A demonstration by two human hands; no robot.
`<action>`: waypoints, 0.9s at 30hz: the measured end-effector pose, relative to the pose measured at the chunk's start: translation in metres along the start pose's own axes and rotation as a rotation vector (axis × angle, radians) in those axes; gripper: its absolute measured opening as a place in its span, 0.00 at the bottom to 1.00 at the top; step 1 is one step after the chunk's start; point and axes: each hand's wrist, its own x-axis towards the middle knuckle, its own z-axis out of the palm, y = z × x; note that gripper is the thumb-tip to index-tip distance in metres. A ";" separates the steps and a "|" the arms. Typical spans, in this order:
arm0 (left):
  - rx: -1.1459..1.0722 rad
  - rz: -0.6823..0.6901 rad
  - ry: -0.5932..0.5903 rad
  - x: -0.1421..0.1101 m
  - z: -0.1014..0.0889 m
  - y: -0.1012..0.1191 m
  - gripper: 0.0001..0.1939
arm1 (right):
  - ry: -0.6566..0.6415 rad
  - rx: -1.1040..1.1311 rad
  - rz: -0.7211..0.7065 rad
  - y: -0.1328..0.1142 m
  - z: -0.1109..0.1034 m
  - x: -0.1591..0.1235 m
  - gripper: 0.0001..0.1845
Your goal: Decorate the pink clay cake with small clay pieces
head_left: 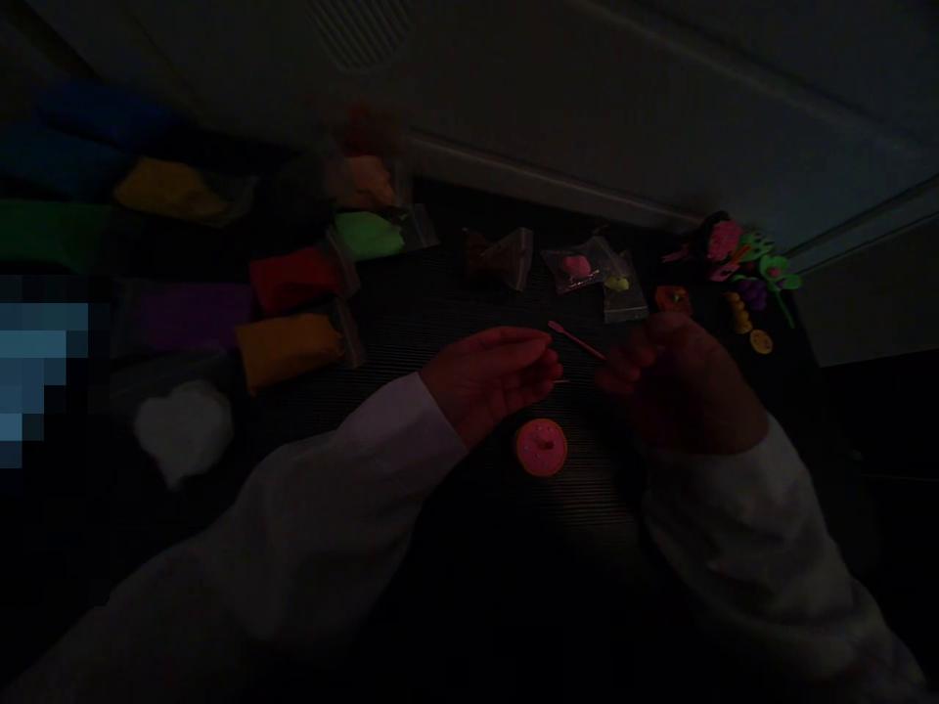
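The scene is very dark. My right hand (679, 381) is closed on a thin pink modelling tool (576, 340) whose tip points left and up. My left hand (495, 376) hovers beside that tip with its fingers curled together in a pinch; what it holds, if anything, is too small to make out. Below and between the two hands a small round pink-and-orange clay donut (541, 447) lies on the dark ribbed mat (455, 323). Both arms wear white sleeves.
Bags of coloured clay lie at the left: yellow (170, 188), green (367, 235), red (293, 277), purple (192, 315), orange (288, 349), white (183, 428). Small clear bags (587, 266) sit behind the hands. Finished clay figures (740, 264) stand at the right.
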 end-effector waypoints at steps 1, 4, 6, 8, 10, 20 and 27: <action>0.001 0.001 -0.002 0.000 0.000 0.000 0.05 | 0.002 -0.032 0.009 0.000 -0.001 0.000 0.09; 0.008 -0.005 -0.005 0.001 0.000 0.000 0.05 | 0.029 -0.152 0.034 -0.002 -0.002 0.001 0.09; 0.010 -0.008 0.005 0.000 0.001 0.000 0.05 | 0.045 -0.204 0.046 -0.002 -0.002 0.002 0.11; 0.007 -0.007 0.014 0.000 0.001 0.000 0.05 | 0.047 -0.236 0.046 -0.001 -0.003 0.002 0.14; 0.004 -0.003 0.012 0.000 0.002 0.000 0.05 | 0.032 -0.274 0.006 0.001 -0.005 0.002 0.17; 0.027 -0.004 0.020 0.000 0.002 0.001 0.05 | -0.024 -0.448 -0.071 0.004 -0.006 0.002 0.17; 0.058 -0.002 0.011 -0.001 0.001 0.001 0.03 | -0.006 -0.227 0.034 0.000 0.001 0.004 0.18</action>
